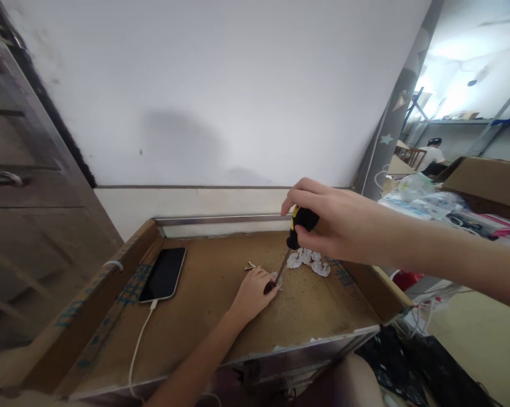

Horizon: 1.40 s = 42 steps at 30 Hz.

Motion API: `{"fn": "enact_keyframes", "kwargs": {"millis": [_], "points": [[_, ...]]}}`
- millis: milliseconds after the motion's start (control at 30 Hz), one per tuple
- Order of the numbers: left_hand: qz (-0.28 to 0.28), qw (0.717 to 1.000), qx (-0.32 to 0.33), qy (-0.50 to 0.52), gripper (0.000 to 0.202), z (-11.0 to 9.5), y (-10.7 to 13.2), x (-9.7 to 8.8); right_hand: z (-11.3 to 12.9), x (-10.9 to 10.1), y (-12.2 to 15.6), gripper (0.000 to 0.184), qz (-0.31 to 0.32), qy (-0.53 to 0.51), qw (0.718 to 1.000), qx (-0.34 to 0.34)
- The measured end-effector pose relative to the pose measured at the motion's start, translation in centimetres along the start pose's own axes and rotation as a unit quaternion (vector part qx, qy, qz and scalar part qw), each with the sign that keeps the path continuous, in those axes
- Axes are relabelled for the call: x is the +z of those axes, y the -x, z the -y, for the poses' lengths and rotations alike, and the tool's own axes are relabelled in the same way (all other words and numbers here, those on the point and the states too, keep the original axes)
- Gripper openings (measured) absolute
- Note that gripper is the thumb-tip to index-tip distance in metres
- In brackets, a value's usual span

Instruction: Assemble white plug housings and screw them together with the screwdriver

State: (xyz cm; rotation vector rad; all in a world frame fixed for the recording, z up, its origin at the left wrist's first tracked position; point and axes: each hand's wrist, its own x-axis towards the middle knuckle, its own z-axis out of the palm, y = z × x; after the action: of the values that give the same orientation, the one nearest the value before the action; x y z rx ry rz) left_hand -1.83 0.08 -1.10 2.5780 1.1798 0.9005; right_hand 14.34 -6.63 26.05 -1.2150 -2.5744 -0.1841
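My right hand (318, 217) is closed around the black-and-yellow handle of a screwdriver (295, 237). The screwdriver tilts, its metal shaft running down and left to my left hand (257, 291). My left hand rests on the cardboard, fingers closed around a small dark piece (270, 287) where the shaft's tip meets it. What that piece is cannot be made out; a bit of clear plastic shows beside it. Several clear, scalloped plastic pieces (308, 259) lie just beyond, under my right hand. Small gold-coloured metal bits (251, 265) lie beyond my left fingers.
The cardboard-lined work surface (204, 328) has raised cardboard sides. A phone (164, 274) with a white cable (140, 339) lies at the left. A white wall stands behind. Boxes and plastic bags (432, 198) crowd the right, and another person (432, 155) sits farther back.
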Motion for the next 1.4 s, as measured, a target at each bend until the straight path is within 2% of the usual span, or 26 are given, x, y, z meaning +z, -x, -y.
{"fn": "enact_keyframes", "kwargs": {"millis": [100, 167, 267, 333, 433, 567, 633, 733, 800, 900, 1033, 1200, 1300, 1400], "points": [[-0.004, 1.000, 0.003, 0.001, 0.010, -0.1, 0.0, -0.1, 0.0, 0.2, 0.1, 0.022, -0.025, 0.009, 1.000, 0.018], [-0.003, 1.000, 0.002, 0.000, 0.010, -0.1, 0.0, -0.1, 0.0, 0.2, 0.1, 0.019, -0.035, -0.024, 0.999, 0.026], [0.003, 1.000, 0.002, -0.001, 0.009, -0.2, 0.0, -0.2, 0.1, 0.1, 0.1, 0.027, -0.017, -0.051, 0.998, 0.024], [0.002, 1.000, 0.005, 0.001, 0.009, -0.3, 0.0, -0.3, 0.1, -0.1, 0.0, 0.020, -0.006, 0.012, 0.999, 0.036], [0.001, 1.000, 0.004, 0.003, 0.009, -0.3, 0.0, -0.4, -0.2, -0.4, 0.1, 0.022, -0.003, 0.068, 0.997, 0.041], [0.010, 1.000, -0.002, 0.000, 0.008, -0.2, 0.0, -0.3, -0.8, -0.6, 0.4, 0.025, 0.024, -0.023, 0.999, 0.020], [0.009, 1.000, 0.000, -0.002, 0.008, -0.2, -0.1, -0.3, -1.0, -0.6, 0.5, 0.020, 0.033, -0.023, 0.999, 0.025], [0.010, 1.000, 0.002, -0.008, 0.008, -0.2, -0.1, -0.3, -1.2, -0.4, 0.5, 0.026, 0.006, 0.011, 1.000, 0.026], [0.010, 1.000, 0.004, -0.010, 0.008, -0.1, -0.1, -0.2, -1.3, -0.3, 0.6, 0.024, -0.011, 0.006, 1.000, 0.027], [0.006, 1.000, 0.011, -0.007, 0.008, -0.1, -0.1, -0.2, -1.5, -0.2, 0.8, 0.027, -0.001, -0.003, 1.000, 0.031], [0.004, 1.000, 0.010, 0.000, 0.007, -0.1, -0.1, -0.3, -1.6, -0.2, 1.0, 0.023, 0.005, 0.083, 0.996, 0.042], [-0.003, 1.000, 0.022, -0.012, 0.010, -0.1, 0.0, -0.3, -1.0, -0.1, 0.9, 0.032, -0.005, 0.038, 0.998, 0.054], [-0.004, 0.999, 0.028, -0.018, 0.010, -0.1, 0.0, -0.3, -0.7, 0.1, 1.0, 0.028, -0.021, 0.038, 0.996, 0.078], [-0.007, 0.999, 0.025, -0.021, 0.009, -0.2, 0.1, -0.3, -1.1, 0.3, 1.4, 0.022, -0.072, 0.002, 0.992, 0.106]]}}
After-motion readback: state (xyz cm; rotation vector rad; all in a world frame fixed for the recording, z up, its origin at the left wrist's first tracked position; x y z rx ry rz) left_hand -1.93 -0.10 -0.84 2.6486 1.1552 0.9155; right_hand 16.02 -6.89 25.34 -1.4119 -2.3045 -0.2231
